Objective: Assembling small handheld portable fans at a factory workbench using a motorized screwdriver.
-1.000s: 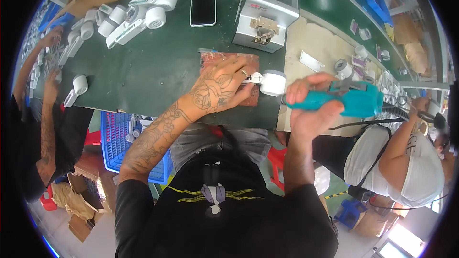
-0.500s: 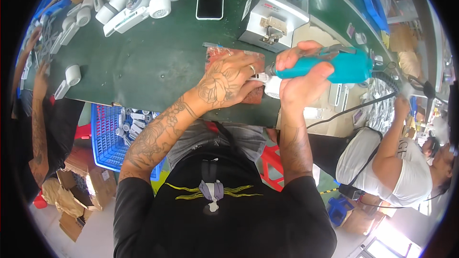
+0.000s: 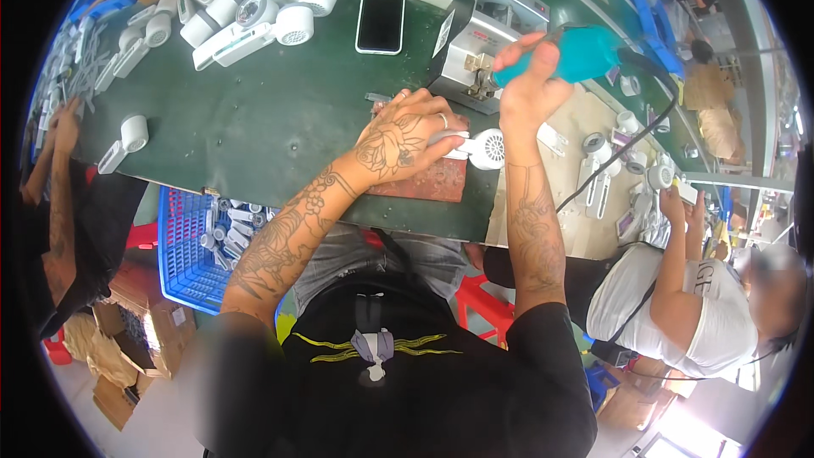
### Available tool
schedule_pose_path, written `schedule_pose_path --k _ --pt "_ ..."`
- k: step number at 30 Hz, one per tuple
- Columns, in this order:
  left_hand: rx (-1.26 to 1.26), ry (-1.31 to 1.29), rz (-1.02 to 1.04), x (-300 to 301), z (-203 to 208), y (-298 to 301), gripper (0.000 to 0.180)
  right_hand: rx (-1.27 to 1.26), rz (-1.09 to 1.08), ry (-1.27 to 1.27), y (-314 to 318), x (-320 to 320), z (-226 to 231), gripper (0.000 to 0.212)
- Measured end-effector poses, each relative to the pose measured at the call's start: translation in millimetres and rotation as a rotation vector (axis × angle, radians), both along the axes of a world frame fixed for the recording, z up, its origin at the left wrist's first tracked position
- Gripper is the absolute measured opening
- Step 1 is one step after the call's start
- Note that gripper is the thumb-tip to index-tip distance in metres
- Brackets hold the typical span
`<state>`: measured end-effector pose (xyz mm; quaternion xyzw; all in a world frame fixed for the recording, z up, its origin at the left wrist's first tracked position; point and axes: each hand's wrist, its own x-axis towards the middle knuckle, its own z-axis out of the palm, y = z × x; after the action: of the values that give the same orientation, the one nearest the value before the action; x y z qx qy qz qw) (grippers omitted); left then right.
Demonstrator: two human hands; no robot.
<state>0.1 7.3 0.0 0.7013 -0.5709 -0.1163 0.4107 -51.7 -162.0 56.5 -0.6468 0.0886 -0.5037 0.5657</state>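
My left hand point(image 3: 398, 142) is closed on the handle of a white handheld device with a round grille head point(image 3: 487, 149). The handle lies over a worn reddish pad point(image 3: 428, 185), and the head sticks out past the pad's right edge. In my right hand point(image 3: 536, 89) is a teal electric screwdriver point(image 3: 585, 53), held roughly level and pointing left. Its tip is at the front of a grey box-shaped machine point(image 3: 500, 17), by a small metal fitting; whether they touch is hard to tell.
Several similar white devices point(image 3: 254, 21) lie at the back left, one point(image 3: 127, 142) nearer. A phone point(image 3: 380, 20) lies beside the machine. The screwdriver's cable point(image 3: 623, 148) curves down on the right. A blue basket point(image 3: 182, 242) holds more parts. Co-workers sit on both sides.
My right hand has lifted the electric screwdriver away from the white device, up to the machine's front. The device's grille head now shows fully. My left hand keeps its hold.
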Motion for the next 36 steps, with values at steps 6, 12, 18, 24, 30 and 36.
schedule_pose_path --k 6,12,18,24,30,36 --pt "-0.041 0.006 0.020 0 -1 0 0.024 -0.057 0.030 0.120 5 -3 6 0.047" --pt "-0.054 -0.001 0.032 -1 -1 -1 0.024 0.173 0.119 0.079 22 -41 9 0.040" --pt "-0.002 -0.007 0.020 0 1 0 0.025 0.166 0.159 0.077 31 -46 4 0.040" --pt "-0.030 -0.026 0.015 -1 2 -1 0.024 0.211 0.174 0.067 29 -46 -15 0.037" --pt "-0.013 -0.085 0.033 -2 3 -1 0.024 0.113 0.164 0.109 31 -46 -17 0.040" --pt "-0.021 -0.093 0.040 -1 2 1 0.023 0.126 0.128 0.186 30 -42 -14 0.044"
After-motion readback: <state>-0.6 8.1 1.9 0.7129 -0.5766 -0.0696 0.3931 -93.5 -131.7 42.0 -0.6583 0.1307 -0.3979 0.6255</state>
